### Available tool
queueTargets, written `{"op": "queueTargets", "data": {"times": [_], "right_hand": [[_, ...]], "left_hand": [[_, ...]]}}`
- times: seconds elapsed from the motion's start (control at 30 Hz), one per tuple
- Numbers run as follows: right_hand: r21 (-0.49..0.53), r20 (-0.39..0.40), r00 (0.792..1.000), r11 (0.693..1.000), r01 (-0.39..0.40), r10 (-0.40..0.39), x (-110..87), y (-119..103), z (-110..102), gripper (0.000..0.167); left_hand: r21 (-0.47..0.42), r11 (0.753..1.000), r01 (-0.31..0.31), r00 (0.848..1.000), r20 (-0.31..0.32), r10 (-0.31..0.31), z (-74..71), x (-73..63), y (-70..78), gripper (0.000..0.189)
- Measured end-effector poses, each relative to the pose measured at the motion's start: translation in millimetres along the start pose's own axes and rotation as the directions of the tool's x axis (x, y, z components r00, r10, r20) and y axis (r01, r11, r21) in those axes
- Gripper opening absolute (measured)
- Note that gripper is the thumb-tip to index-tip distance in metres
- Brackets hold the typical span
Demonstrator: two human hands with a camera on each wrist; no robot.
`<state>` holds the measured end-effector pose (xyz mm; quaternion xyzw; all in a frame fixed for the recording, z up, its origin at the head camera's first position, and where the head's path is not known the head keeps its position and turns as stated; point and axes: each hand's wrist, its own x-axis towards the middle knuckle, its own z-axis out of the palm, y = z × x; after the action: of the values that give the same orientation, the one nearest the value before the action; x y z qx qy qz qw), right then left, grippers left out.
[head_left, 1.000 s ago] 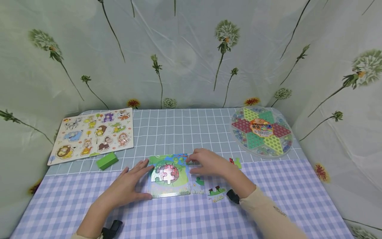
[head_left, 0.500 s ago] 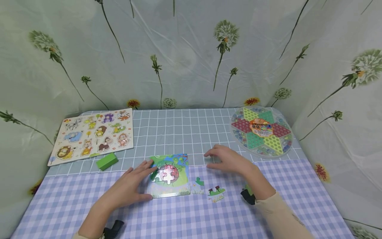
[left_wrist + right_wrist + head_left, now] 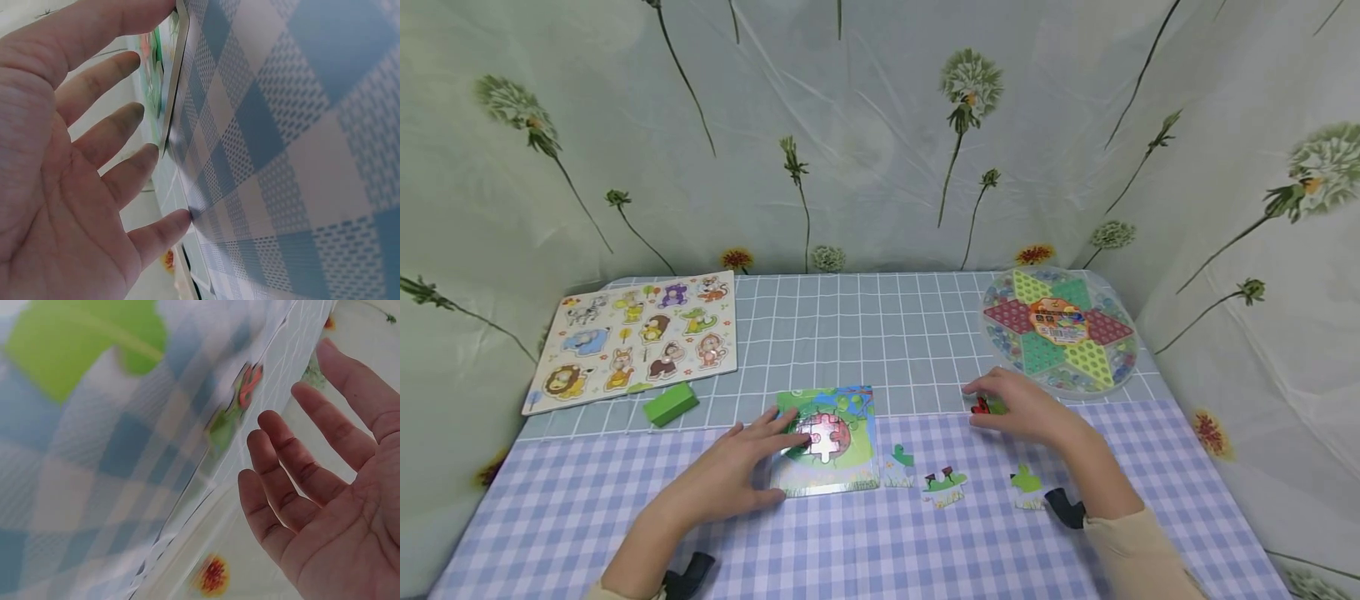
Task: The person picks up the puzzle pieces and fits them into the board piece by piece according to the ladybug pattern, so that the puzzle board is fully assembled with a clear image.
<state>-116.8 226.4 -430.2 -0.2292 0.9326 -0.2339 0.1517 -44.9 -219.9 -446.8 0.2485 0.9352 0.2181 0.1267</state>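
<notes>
A ladybird jigsaw puzzle (image 3: pixel 838 483) lies on the checked cloth in front of me. My left hand (image 3: pixel 730 467) is spread at its left side, fingertips over the picture and thumb at the lower left corner. In the left wrist view the fingers of the left hand (image 3: pixel 81 162) are apart, by the board's edge. My right hand (image 3: pixel 1030 404) hovers over a red-and-green puzzle piece (image 3: pixel 981 406), thumb and fingers on either side. Seen from the right wrist, that hand (image 3: pixel 331 481) is relaxed with nothing between the fingers, and the piece (image 3: pixel 226 425) lies beyond the fingertips.
Loose pieces lie right of the puzzle: a green-and-white piece (image 3: pixel 899 468), a piece with brown shapes (image 3: pixel 945 485) and a light green piece (image 3: pixel 1027 485). A green block (image 3: pixel 670 405) and an animal board (image 3: pixel 685 367) are at left; a round Chinese checkers box (image 3: pixel 1057 325) stands back right.
My right hand has moved away from the puzzle's right edge to the red-and-green piece. The light green piece has come out from under the arm. My left fingers have shifted slightly over the puzzle.
</notes>
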Motion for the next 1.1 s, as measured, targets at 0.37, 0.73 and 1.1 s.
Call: {"op": "queueTargets", "data": {"times": [0.37,0.73,1.1], "right_hand": [[0.0,-0.022,0.999,0.999,-0.048,0.048,-13.7,14,3,0.045],[0.036,-0.053,0.996,0.997,-0.07,0.072,-19.2,18,5,0.044],[0.035,-0.065,0.992,0.993,-0.109,0.111,-20.9,22,8,0.043]], "left_hand": [[-0.005,0.999,0.033,0.999,0.039,-0.033,0.5,1.8,1.3,0.072],[-0.002,1.0,0.018,1.0,0.018,-0.018,2.3,0.7,-0.4,0.072],[-0.049,0.998,0.034,0.999,0.027,-0.033,2.8,0.7,-1.2,0.072]]}}
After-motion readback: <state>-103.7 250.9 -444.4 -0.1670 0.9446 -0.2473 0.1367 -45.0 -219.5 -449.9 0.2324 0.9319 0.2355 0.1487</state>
